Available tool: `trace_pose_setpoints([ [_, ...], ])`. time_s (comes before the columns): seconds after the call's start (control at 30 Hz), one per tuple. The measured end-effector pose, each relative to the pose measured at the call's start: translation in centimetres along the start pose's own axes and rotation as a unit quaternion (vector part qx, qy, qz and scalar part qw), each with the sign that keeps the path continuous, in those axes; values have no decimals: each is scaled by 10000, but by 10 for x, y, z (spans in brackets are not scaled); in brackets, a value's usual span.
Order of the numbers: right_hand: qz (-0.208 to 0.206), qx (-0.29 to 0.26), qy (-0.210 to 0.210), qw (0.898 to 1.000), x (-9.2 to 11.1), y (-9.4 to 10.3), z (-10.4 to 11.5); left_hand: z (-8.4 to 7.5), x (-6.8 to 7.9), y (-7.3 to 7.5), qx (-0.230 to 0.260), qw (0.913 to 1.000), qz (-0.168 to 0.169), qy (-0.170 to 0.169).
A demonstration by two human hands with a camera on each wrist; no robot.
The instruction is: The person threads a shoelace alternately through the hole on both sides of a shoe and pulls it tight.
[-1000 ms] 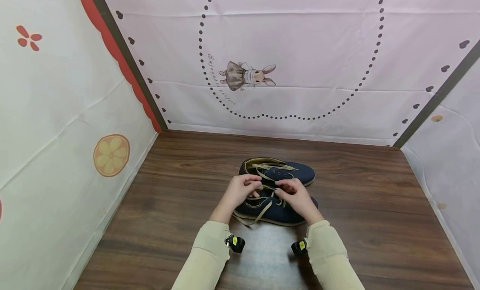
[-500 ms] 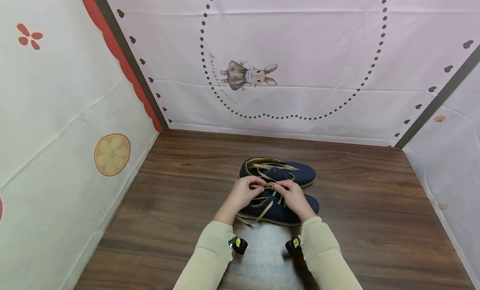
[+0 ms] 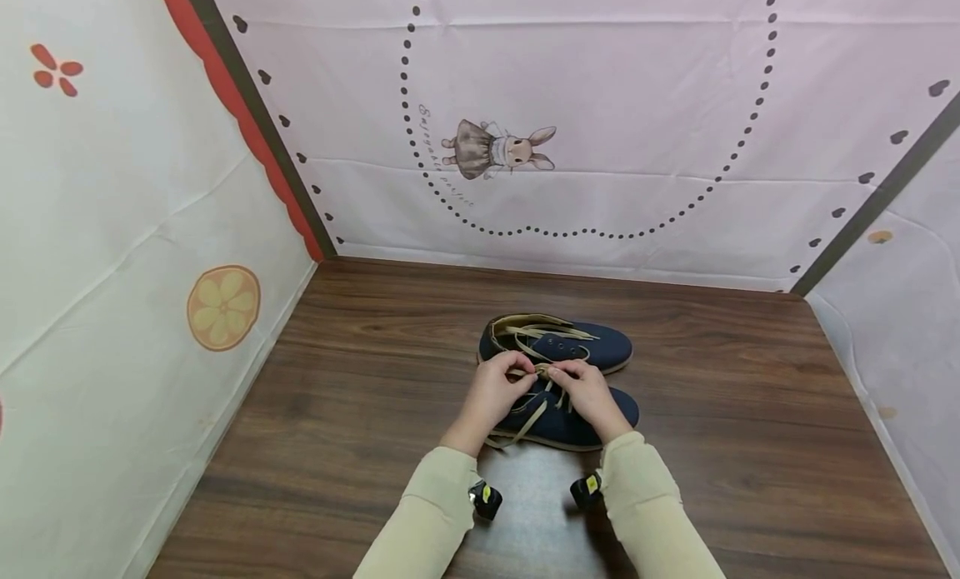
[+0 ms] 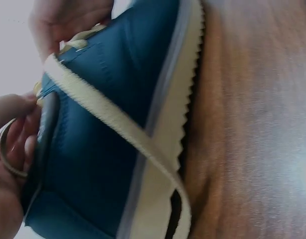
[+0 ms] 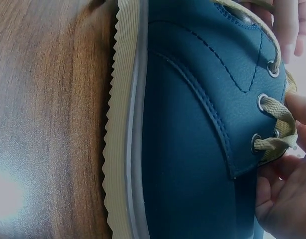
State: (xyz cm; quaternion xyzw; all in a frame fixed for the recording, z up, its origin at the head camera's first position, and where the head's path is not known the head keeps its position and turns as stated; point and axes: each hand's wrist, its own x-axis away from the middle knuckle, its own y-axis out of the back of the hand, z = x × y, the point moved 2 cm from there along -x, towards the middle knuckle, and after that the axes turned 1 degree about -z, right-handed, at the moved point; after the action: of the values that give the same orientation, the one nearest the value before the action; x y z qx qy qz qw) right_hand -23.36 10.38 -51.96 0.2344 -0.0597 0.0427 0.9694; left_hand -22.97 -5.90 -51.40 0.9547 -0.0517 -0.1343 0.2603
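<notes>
A navy shoe with tan laces lies on its sole nearest me, both hands over its lacing. At its ankle end, my left hand pinches the tan shoelace close to the top eyelets; part of the lace loops behind those fingers. My right hand pinches the tan-edged tongue, its thumb beside the laced eyelets. The other lace end hangs over the shoe's near side to the floor. Fingers partly hide both fingertip contacts.
A second navy shoe stands right behind, its tan laces loose over the opening. Brown wood-look flooring surrounds the pair. A printed pink-white wall rises behind, with white panels at either side.
My right hand has moved left to the tongue and pinches it. The left hand has shifted slightly right, closer to the right hand. Both shoes stay in place.
</notes>
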Motion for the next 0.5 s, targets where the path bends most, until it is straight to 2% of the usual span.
trace_pose_setpoints([
  [0.1, 9, -3, 15, 10000, 1, 0, -1, -1, 3, -3, -456, 9980, -322, -279],
  [0.2, 75, -171, 25, 9998, 2, 1, -1, -1, 5, -6, -676, 9950, -593, -434],
  [0.4, 255, -649, -153, 9974, 4, 3, -1, -1, 7, -10, -829, 9922, -791, -495],
  [0.5, 286, -649, -262, 9971, 3, 4, -2, -1, 7, -12, -856, 9911, -850, -559],
])
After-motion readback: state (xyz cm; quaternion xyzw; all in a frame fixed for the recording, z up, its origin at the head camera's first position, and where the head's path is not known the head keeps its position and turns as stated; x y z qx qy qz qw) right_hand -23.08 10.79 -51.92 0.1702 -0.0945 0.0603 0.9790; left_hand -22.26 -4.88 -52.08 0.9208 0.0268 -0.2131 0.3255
